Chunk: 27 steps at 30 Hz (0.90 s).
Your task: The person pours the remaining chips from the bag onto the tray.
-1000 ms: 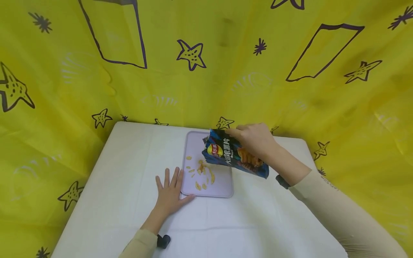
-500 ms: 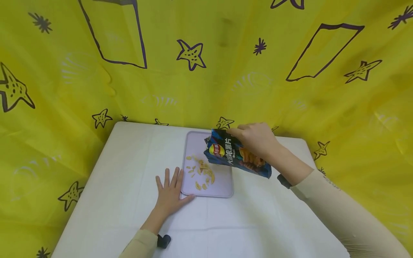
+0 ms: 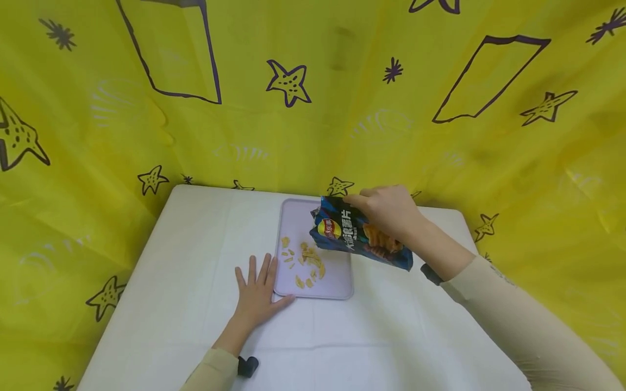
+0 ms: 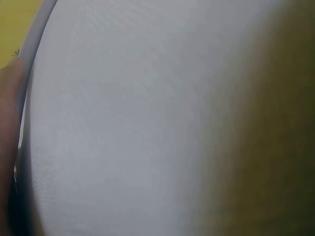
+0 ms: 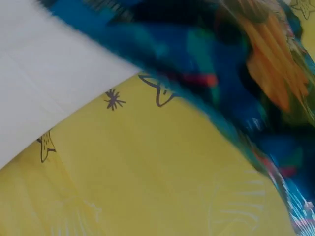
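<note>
A dark blue chip bag [image 3: 362, 231] is held by my right hand [image 3: 388, 212], which grips its upper edge. The bag tilts over the tray with its torn end toward the left; in the right wrist view the bag [image 5: 236, 73] fills the upper right, and the hand is not seen. Yellow chips [image 3: 309, 255] lie scattered on the pale purple tray [image 3: 337, 282]. My left hand [image 3: 256, 296] lies flat with spread fingers, touching the tray's lower left edge. In the left wrist view only a sliver of that hand [image 4: 7, 108] shows.
A white cloth covers the table [image 3: 195, 260] under the tray. Behind it hangs a yellow curtain [image 3: 323, 136] printed with stars, close to the table's far edge.
More chips have come out of the bag onto the tray, mostly near its middle. The right hand and bag have shifted slightly right. My left hand stays in place.
</note>
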Motion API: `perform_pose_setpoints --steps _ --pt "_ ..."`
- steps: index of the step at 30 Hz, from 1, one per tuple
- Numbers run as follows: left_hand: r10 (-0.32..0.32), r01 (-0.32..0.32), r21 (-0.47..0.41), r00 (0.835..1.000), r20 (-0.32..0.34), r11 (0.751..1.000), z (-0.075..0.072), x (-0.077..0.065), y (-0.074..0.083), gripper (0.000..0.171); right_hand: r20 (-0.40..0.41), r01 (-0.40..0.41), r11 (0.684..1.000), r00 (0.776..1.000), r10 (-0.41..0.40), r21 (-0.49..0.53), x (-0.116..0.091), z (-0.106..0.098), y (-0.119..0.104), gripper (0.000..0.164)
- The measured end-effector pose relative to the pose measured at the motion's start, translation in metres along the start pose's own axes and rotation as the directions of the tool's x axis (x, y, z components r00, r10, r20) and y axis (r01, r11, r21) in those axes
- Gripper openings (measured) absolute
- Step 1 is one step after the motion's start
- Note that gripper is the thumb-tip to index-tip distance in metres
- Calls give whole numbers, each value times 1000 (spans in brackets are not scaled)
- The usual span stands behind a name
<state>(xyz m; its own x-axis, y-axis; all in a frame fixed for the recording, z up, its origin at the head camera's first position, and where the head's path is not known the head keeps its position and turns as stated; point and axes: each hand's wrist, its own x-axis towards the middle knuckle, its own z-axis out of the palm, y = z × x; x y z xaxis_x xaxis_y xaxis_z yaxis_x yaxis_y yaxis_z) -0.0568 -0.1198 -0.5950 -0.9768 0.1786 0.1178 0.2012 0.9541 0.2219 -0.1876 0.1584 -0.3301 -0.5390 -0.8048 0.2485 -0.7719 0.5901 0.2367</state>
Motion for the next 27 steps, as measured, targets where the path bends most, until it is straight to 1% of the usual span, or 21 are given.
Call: perform_pose_setpoints --steps 8,12,19,27 --pt "-17 17 -9 999 40 1000 1 0 0 104 2 -12 1000 1000 12 2 -1 -1 0 35" --pt "-15 15 1 999 36 1000 2 0 -1 104 11 -12 1000 1000 12 1 -2 0 0 36" --pt "-9 9 0 1000 5 1000 2 0 -1 104 8 4 1000 1000 -4 -4 -2 1 -1 34" --pt "-16 16 -8 1000 14 1000 1 0 0 105 -14 23 1000 1000 -23 -1 -2 -1 1 31"
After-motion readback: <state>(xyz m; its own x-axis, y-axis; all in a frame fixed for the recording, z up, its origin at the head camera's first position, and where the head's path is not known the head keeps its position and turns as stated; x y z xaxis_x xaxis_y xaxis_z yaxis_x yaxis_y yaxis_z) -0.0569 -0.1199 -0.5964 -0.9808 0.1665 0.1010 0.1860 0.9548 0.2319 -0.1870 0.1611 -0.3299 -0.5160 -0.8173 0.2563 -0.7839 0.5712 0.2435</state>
